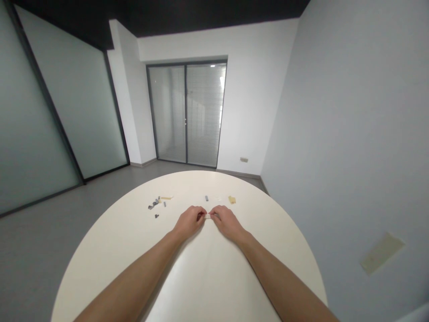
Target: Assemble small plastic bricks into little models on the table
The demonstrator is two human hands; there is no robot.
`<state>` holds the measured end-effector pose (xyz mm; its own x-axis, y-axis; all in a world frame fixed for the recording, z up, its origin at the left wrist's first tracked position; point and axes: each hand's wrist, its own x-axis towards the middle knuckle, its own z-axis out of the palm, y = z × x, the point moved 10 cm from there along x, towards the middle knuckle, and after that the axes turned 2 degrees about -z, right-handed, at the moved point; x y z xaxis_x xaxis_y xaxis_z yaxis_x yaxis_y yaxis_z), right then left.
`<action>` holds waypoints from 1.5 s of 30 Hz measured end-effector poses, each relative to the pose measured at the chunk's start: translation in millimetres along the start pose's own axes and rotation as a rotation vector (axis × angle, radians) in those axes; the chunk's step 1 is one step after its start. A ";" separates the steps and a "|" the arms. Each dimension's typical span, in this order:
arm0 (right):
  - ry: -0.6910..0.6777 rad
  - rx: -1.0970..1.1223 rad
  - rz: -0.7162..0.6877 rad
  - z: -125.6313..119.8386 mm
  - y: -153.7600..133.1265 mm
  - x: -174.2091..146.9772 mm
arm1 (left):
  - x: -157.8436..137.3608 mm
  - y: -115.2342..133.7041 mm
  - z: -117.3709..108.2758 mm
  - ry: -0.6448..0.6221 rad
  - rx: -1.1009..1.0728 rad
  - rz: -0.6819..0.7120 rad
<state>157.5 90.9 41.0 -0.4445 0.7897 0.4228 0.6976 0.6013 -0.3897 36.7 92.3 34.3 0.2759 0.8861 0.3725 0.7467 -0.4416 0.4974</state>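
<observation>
A small whitish piece (207, 216), perhaps a toy building brick, sits between my hands close above or on the table; its exact kind is too small to tell. My left hand (191, 220) is closed, thumb and fingertips pinching the piece's left end. From the other side, my right hand (228, 222) pinches its right end, fingers curled. Just beyond the fingertips lies a small grey block (207, 198). A yellowish-tan piece (232, 200) with an uneven outline rests past my right hand, and a faint pale piece (219, 198) is nearby.
On the round white table (201, 286), several small dark and grey pieces (154, 204) lie in a loose group at the left, beside a thin tan strip (166, 198). A dark piece (156, 216) lies nearer me. The wall (351, 134) rises close on the right.
</observation>
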 end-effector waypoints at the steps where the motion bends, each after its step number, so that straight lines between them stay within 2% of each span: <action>1: -0.003 -0.001 0.004 0.3 0.4 0.2 | 0.0 -0.2 0.1 0.001 0.002 -0.001; 27: -0.022 -0.008 0.051 -0.4 0.2 0.2 | -1.6 3.3 -3.4 -0.014 -0.007 -0.017; 45: -0.006 0.016 0.021 0.7 1.5 0.2 | -1.5 1.5 -3.3 -0.012 -0.015 -0.030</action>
<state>158.1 92.1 39.9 -0.4332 0.8031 0.4091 0.6981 0.5861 -0.4113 35.4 89.9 37.0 0.2608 0.9008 0.3472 0.7460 -0.4163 0.5198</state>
